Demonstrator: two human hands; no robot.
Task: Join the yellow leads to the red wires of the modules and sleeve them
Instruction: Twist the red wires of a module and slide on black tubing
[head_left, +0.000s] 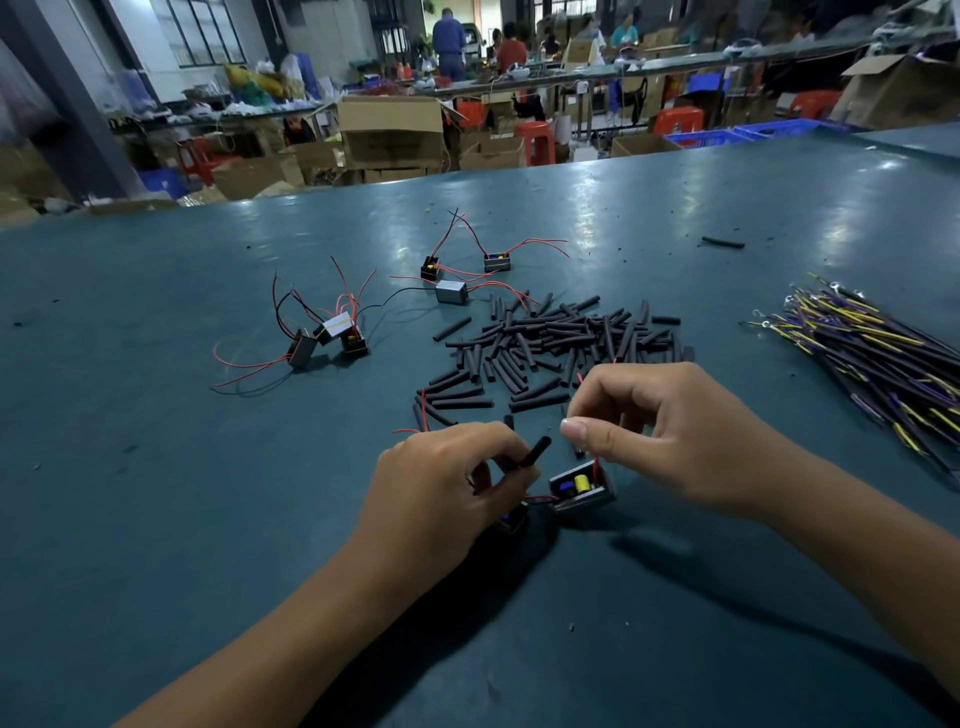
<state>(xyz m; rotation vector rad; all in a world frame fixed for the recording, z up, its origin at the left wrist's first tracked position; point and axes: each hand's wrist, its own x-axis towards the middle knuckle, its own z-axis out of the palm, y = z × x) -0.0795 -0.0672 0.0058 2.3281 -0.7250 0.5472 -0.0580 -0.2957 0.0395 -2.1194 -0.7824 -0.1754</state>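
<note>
Both your bare forearms reach in from the lower edge over the dull teal desk (156, 467). Your left hand (441, 488) is curled, knuckles up, its fingers (506, 457) pinched on a short black sleeve tube (535, 451) that tilts up toward the right. Under that hand a small dark module (511, 522) is partly hidden. Your right hand (670, 431) hovers palm-down, thumb and forefinger closed on a thin red wire (596, 465) that runs down into a small grey open-topped module with a yellow part inside (582, 491), resting on the desk just below those fingers. The tube and the wire end are near each other but apart.

Beyond your hands lies a loose heap of black sleeve tubes (550, 343). A bundle of yellow and dark leads (872, 358) lies at the right. Further modules with red and black wires (332, 332) sit to the left and behind (462, 275).
</note>
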